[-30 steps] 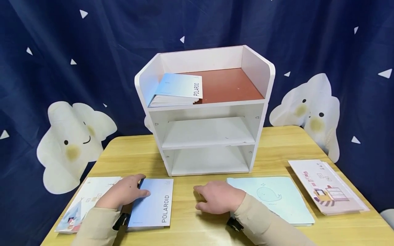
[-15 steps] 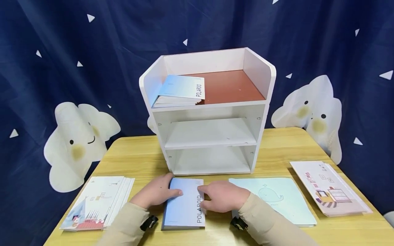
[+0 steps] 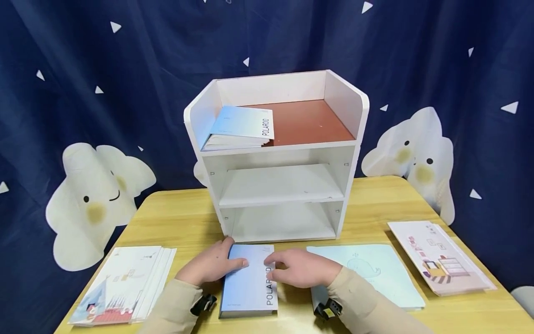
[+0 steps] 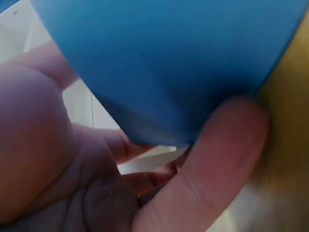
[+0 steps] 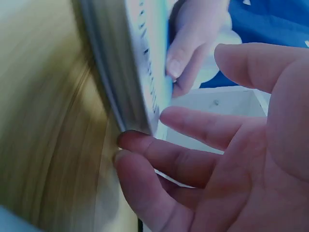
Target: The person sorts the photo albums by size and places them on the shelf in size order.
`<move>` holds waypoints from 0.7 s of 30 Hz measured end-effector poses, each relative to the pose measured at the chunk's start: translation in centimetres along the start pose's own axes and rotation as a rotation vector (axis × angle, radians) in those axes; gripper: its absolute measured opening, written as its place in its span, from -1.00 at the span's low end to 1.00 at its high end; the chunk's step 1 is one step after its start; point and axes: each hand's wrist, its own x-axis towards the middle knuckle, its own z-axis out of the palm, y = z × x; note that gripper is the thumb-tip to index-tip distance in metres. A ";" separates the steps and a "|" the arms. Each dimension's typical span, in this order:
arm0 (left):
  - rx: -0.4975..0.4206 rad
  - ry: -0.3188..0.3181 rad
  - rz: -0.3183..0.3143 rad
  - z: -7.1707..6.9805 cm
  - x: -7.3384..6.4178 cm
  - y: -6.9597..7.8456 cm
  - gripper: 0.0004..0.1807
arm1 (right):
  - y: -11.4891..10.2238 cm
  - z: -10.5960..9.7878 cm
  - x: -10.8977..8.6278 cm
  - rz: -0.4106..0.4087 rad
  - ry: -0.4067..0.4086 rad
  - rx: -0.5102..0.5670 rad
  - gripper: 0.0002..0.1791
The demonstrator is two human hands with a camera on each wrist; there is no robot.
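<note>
Left hand [image 3: 212,265] pinching the blue POLAROID book [image 3: 248,280] at its left side, right hand [image 3: 304,267] spread, fingertips touching the right edge, book in front of the white shelf [image 3: 281,197], farther right than a second ago

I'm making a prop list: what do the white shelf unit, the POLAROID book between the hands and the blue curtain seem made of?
White shelf unit: probably laminated or painted board; smooth flat panels.
POLAROID book: likely paper in smooth card; page edges show in the right wrist view.
Blue curtain: matte fabric, by its soft folds; fibre unclear.
</note>
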 end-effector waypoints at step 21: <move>-0.345 -0.194 0.041 -0.9 0.5 -2.0 -0.23 | 0.4 2.2 1.4 0.080 -0.015 0.799 -0.81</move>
